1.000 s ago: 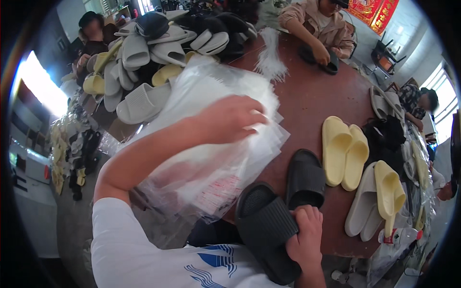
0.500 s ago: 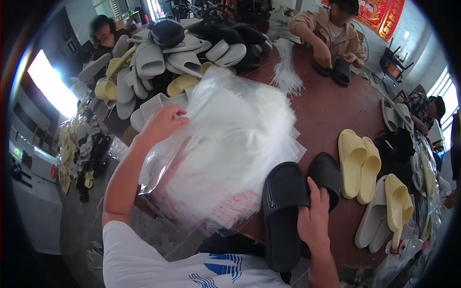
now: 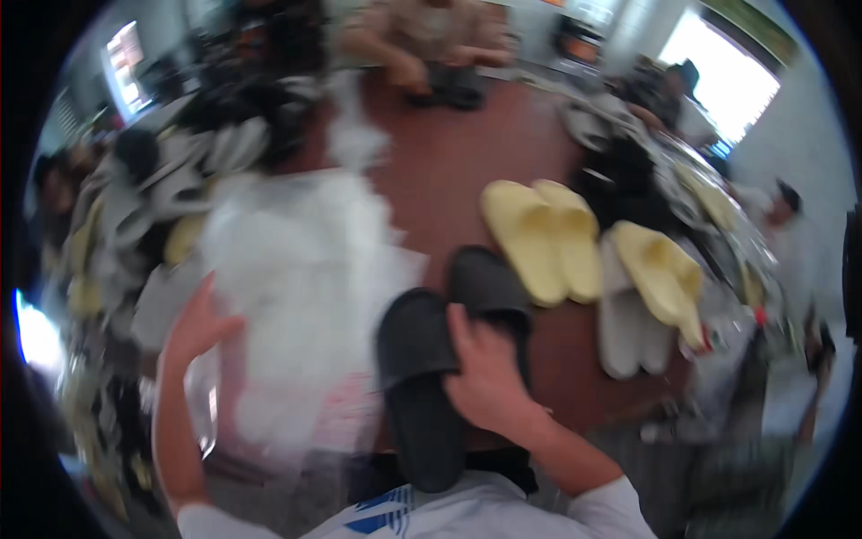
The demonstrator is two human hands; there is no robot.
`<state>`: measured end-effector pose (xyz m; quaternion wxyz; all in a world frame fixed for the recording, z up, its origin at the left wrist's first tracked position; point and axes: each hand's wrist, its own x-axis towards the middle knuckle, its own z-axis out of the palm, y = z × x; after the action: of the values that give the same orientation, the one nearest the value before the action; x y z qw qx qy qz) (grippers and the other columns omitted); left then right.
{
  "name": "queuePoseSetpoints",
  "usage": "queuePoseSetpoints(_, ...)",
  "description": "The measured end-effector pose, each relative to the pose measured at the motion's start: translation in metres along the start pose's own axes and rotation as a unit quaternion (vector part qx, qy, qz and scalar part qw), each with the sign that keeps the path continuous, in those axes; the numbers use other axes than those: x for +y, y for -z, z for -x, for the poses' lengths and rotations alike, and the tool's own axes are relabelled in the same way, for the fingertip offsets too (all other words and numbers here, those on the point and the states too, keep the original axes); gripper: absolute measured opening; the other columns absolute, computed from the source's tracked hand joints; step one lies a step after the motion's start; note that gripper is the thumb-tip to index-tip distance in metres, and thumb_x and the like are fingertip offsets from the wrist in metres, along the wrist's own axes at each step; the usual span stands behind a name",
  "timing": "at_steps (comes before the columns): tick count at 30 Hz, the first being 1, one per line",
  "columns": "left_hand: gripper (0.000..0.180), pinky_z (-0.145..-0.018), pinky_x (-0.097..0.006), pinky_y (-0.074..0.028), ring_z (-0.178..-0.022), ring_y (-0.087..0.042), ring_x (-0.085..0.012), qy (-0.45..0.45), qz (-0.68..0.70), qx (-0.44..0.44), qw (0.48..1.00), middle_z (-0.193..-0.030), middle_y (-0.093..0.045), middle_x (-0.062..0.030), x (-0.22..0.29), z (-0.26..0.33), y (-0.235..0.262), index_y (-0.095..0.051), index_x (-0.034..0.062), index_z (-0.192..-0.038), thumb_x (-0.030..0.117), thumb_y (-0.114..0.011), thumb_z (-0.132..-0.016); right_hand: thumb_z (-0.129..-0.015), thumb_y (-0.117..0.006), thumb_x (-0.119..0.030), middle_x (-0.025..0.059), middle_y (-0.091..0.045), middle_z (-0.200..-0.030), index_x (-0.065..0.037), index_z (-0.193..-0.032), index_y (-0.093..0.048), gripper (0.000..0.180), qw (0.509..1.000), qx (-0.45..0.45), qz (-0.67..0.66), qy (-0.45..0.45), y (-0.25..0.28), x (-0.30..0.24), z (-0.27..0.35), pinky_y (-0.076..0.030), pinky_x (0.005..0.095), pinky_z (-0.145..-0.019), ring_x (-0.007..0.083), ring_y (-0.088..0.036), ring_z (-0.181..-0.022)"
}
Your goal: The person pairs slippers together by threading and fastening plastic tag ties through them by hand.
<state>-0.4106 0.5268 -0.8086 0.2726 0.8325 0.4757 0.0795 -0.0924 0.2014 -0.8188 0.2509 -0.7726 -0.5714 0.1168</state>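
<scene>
A pair of black slide slippers lies in front of me at the table's near edge. My right hand (image 3: 494, 382) is at the inner side of the nearer black slipper (image 3: 422, 386), its thumb by the strap and a finger stretched between the two. The other black slipper (image 3: 485, 287) sits just beyond, partly behind that hand. My left hand (image 3: 202, 325) has its fingers apart at the left border of a stack of clear plastic bags (image 3: 296, 269). Motion blurs both hands, and whether the left touches the bags I cannot tell.
A yellow slipper pair (image 3: 543, 242) lies right of the black ones, with grey slippers (image 3: 620, 337) and another yellow slipper (image 3: 660, 274) beyond. Slippers (image 3: 180, 189) pile up at the left. Across the brown table (image 3: 440, 171), a co-worker's hands (image 3: 413, 76) hold dark slippers (image 3: 453, 85).
My view has swung right, so the scene sits further left. My right hand stays with the black slippers, its forearm now slanting in from the right. The left hand remains beside the bags.
</scene>
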Motion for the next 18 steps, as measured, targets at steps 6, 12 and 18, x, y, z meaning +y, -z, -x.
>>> queuePoseSetpoints(6, 0.070, -0.089, -0.035, -0.051, -0.103, -0.062, -0.0220, 0.018, 0.060, -0.028, 0.998, -0.116, -0.064, -0.0149, 0.010, -0.024, -0.002, -0.048, -0.0017, -0.139, 0.014, -0.075, -0.075, -0.083, -0.061, -0.018, 0.0315, -0.038, -0.139, 0.004, -0.152, -0.024, 0.081, 0.997, 0.071, -0.010, 0.040, 0.019, 0.033, -0.003, -0.021, 0.0571, -0.115, 0.0484, -0.033, -0.134)
queuePoseSetpoints(12, 0.034, -0.083, -0.032, -0.050, -0.092, -0.061, -0.0172, -0.005, 0.100, -0.051, 0.994, -0.102, -0.066, -0.0101, 0.002, -0.029, -0.012, -0.059, -0.0029, -0.116, 0.008, -0.061, -0.083, -0.087, -0.065, -0.026, 0.0308, -0.040, -0.139, 0.000, -0.150, -0.032, 0.076, 0.995, 0.064, -0.024, 0.077, 0.037, 0.047, -0.008, -0.023, 0.0558, -0.115, 0.0472, -0.035, -0.134)
queuePoseSetpoints(18, 0.033, -0.080, -0.035, -0.049, -0.085, -0.060, -0.0180, -0.032, -0.013, 0.006, 0.999, -0.095, -0.064, -0.0109, 0.021, -0.024, -0.002, -0.058, -0.0017, -0.118, 0.010, -0.054, -0.088, -0.087, -0.070, -0.033, 0.0283, -0.053, -0.129, -0.002, -0.140, -0.048, 0.065, 0.984, 0.120, -0.078, 0.103, 0.068, 0.060, 0.020, -0.038, 0.0487, -0.108, 0.0425, -0.050, -0.124)
